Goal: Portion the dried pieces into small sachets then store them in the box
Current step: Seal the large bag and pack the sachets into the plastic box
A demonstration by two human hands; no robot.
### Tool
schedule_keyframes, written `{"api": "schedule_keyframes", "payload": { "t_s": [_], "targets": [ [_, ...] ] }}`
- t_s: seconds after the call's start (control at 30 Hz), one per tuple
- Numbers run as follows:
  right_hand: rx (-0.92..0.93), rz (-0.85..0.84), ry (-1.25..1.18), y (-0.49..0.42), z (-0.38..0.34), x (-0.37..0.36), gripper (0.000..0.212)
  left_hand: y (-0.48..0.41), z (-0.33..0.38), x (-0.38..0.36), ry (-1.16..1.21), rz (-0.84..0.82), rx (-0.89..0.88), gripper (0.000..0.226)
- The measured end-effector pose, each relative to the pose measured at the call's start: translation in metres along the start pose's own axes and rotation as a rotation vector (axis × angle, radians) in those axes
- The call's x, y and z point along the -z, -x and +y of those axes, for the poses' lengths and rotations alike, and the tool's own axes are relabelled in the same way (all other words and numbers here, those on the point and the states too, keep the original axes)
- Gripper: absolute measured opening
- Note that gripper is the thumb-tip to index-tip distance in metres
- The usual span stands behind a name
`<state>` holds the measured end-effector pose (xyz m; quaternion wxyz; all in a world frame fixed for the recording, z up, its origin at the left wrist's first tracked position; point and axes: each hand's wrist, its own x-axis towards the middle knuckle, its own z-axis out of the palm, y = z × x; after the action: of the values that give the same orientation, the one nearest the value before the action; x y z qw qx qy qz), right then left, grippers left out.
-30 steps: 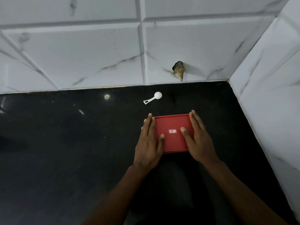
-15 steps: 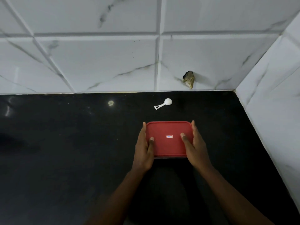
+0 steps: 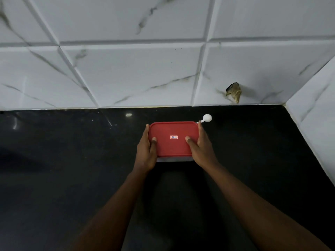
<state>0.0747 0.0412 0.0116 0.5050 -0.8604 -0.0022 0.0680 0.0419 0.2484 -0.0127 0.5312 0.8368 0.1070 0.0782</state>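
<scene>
A small rectangular box with a red lid (image 3: 173, 142) and a pale base showing under its near edge is held between both hands over the black counter (image 3: 72, 178). My left hand (image 3: 146, 151) grips its left side, thumb on the lid. My right hand (image 3: 201, 147) grips the right side, thumb on the lid too. The lid is closed, so the box's contents are hidden. A little white scoop (image 3: 205, 119) lies just behind the box's far right corner, its handle partly covered by the box.
White marble-look tiled walls (image 3: 136, 75) rise behind the counter and along the right side, meeting in a corner at the back right. A dark, ragged hole (image 3: 234, 92) breaks the back wall low down near that corner.
Both hands shifted from lying flat on the lid to gripping the box's sides, and the box has moved away from me toward the wall, now covering part of the scoop's handle.
</scene>
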Motion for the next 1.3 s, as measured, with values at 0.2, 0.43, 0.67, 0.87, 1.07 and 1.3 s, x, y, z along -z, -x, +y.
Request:
{"api": "schedule_keyframes", "payload": {
  "t_s": [0.2, 0.43, 0.67, 0.87, 1.07, 1.3],
  "targets": [
    [-0.002, -0.003, 0.005, -0.051, -0.020, -0.018, 0.080, -0.054, -0.006, 0.014, -0.036, 0.013, -0.015, 0.057],
    [0.002, 0.024, 0.006, -0.099, -0.028, -0.023, 0.077, -0.106, -0.003, 0.011, -0.123, 0.023, -0.032, 0.056],
    [-0.014, 0.043, 0.010, -0.121, -0.020, -0.010, 0.077, -0.124, 0.006, -0.006, -0.099, 0.003, -0.006, 0.057],
    [-0.026, 0.044, 0.029, -0.116, -0.009, 0.006, 0.077, -0.119, 0.015, -0.022, -0.088, -0.026, -0.007, 0.057],
    [-0.029, 0.023, 0.045, -0.116, -0.003, 0.021, 0.078, -0.113, 0.020, -0.037, -0.074, -0.020, 0.003, 0.057],
    [-0.021, 0.015, 0.063, -0.124, -0.002, 0.025, 0.077, -0.115, 0.021, -0.041, -0.047, -0.019, 0.005, 0.058]
  ]
}}
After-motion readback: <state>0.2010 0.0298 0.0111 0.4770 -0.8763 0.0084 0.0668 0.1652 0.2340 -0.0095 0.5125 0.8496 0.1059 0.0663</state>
